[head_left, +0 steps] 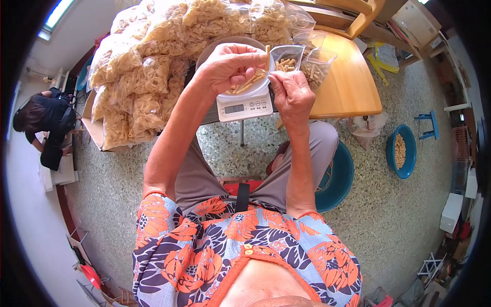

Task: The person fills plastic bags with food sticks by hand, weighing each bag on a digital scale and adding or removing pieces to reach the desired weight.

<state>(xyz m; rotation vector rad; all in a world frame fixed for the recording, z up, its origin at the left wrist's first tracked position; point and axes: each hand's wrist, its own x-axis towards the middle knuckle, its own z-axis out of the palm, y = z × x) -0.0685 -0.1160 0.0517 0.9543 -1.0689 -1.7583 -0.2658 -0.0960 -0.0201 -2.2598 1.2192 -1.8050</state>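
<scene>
My left hand (231, 65) is raised above a white digital scale (245, 106), pinching a short light-brown stick (267, 55) between thumb and fingers. On the scale rests a pale round dish (259, 90) with several similar sticks (246, 83) in it. To its right, my right hand (293, 94) has thumb and fingertips pressed together at the near edge of a clear plastic bag (287, 52). That bag stands open and has short stick pieces (285, 65) inside. Another clear bag of pieces (315, 70) leans beside it.
Clear bags of pale, curled dried food (153, 71) are stacked at the left. A wooden chair (348, 77) stands at the right. Teal basins (341, 179) are on the floor, one holding light pieces (400, 151). A blue stool (428, 125) and another person (48, 115) are farther away.
</scene>
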